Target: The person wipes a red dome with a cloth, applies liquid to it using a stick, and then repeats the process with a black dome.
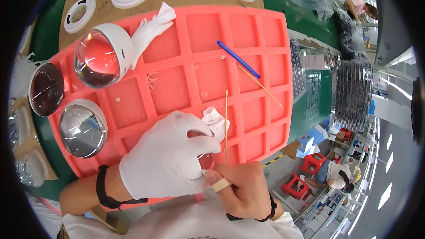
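A green table [310,30] is stretching past two o'clock. Toward four o'clock, red stools [313,162] are standing on a grey floor [278,172] crossed by yellow-and-black tape [273,160], while bright lights [388,166] are glowing along a grey ceiling [402,168] nearer three.

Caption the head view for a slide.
Gloved left hand and ungloved right hand, close together over a pink foam tray with shiny domes and a blue stick.

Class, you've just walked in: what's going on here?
A person's white-gloved left hand and bare right hand meet over a pink foam tray. What, if anything, they pinch is unclear. A thin stick ends by the right hand; a blue rod lies on the tray, and domes sit along its left side.
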### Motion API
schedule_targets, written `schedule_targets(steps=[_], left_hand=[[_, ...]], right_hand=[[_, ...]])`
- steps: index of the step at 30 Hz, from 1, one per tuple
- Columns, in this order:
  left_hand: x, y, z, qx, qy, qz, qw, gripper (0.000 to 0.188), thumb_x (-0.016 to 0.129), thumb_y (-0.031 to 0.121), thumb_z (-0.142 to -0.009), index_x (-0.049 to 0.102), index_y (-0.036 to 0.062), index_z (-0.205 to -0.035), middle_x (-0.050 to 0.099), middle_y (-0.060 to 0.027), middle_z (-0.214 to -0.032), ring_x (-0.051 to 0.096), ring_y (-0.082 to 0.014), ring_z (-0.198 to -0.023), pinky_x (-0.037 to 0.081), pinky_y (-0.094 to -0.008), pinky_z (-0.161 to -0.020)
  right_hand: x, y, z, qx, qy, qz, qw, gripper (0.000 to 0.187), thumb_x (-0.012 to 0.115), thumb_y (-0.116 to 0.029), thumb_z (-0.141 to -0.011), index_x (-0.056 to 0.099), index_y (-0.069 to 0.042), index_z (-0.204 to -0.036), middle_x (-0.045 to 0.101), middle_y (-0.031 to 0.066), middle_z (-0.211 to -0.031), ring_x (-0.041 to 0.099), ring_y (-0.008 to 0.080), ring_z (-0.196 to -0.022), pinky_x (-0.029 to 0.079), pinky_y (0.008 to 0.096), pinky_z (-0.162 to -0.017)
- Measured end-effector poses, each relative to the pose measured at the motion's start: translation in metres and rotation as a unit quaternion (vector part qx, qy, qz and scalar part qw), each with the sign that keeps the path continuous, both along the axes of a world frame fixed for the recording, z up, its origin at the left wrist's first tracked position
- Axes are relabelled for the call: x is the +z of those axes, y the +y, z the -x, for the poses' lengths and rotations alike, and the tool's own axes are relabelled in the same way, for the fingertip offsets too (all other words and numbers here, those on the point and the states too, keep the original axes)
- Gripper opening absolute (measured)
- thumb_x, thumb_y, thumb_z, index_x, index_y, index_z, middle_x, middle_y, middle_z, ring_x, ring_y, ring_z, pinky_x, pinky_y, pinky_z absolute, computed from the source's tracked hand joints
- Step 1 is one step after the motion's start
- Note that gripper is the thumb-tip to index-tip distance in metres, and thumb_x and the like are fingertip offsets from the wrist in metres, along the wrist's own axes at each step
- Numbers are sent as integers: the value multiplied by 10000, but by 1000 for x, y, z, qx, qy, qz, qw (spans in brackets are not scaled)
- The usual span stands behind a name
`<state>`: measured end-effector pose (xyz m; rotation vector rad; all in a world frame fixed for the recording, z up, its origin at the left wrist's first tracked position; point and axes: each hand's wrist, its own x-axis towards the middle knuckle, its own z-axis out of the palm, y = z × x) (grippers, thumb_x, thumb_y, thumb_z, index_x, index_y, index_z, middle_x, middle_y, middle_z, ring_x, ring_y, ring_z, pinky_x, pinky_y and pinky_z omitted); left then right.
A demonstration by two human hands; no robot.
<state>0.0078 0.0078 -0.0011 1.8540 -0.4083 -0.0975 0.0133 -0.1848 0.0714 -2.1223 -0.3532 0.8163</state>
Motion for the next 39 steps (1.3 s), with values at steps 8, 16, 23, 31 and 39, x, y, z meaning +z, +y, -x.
schedule_targets(steps=[8, 16, 23, 31, 39], left_hand=[[-1, 0, 3, 4, -2, 0, 1000, 369, 830, 159, -596, 708, 139, -944, 608, -54, -1042, 585, -286, -913, 501, -399, -765], [3, -4, 2, 14, -1, -18, 1000, 329, 790, 107, -599, 699, 145, -913, 625, -60, -1036, 601, -287, -881, 516, -389, -731], [3, -3, -1, 2, -7, -26, 1000, 357, 806, 116, -598, 696, 150, -936, 632, -50, -1012, 612, -274, -902, 527, -377, -752], [6, 0, 1, -10, 9, -45, 999, 384, 843, 137, -586, 697, 138, -941, 642, -62, -1036, 619, -269, -933, 526, -375, -798], [9, -1, 0, -11, 27, -51, 998, 385, 846, 150, -596, 698, 136, -951, 642, -59, -1053, 620, -273, -944, 526, -380, -806]], right_hand=[[-2, 0, 5, -16, 9, -11, 1000, 253, 607, -89, -968, 631, 30, -745, 425, 87, -528, 342, 195, -443, 321, 319, -435], [-3, -3, 8, -23, -17, -3, 1000, 235, 614, -91, -966, 644, 24, -763, 414, 92, -515, 328, 212, -435, 312, 326, -424], [-6, 5, 3, -44, -67, -2, 997, 229, 629, -103, -953, 634, 10, -754, 408, 110, -506, 352, 254, -406, 320, 340, -419], [-9, 5, 6, -19, -92, -12, 995, 205, 640, -86, -936, 631, 11, -755, 452, 120, -495, 401, 283, -391, 331, 364, -409], [-5, 0, 8, -25, -96, -2, 995, 227, 642, -87, -933, 623, 4, -726, 435, 128, -485, 392, 304, -383, 321, 376, -406]])
